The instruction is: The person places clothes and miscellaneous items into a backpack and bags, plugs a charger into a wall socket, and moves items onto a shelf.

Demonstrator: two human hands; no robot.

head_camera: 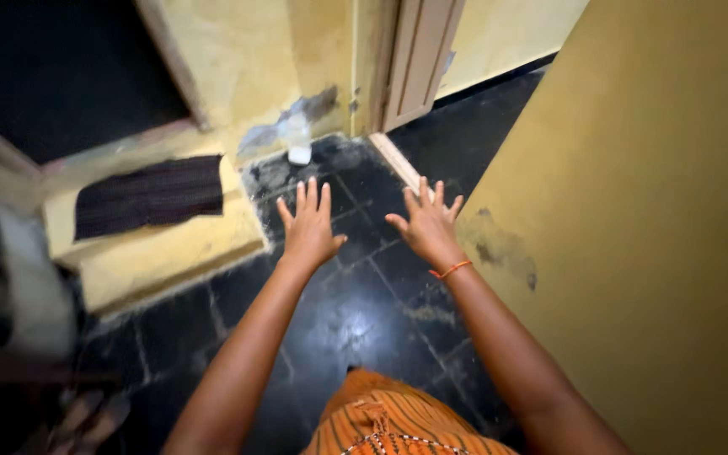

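Observation:
My left hand [309,226] is stretched out in front of me with the fingers spread, palm down, holding nothing. My right hand [427,223] reaches out beside it, fingers also apart and empty, with an orange band [451,270] round the wrist. Both hands hover above a dark tiled floor [355,312]. An orange striped garment [398,421] shows at the bottom of the view.
A yellow step [170,253] with a dark mat [149,195] lies to the left below a dark doorway. A small white object [299,154] sits at the wall's foot. A yellow wall [650,236] stands close on the right, a door frame [419,59] ahead.

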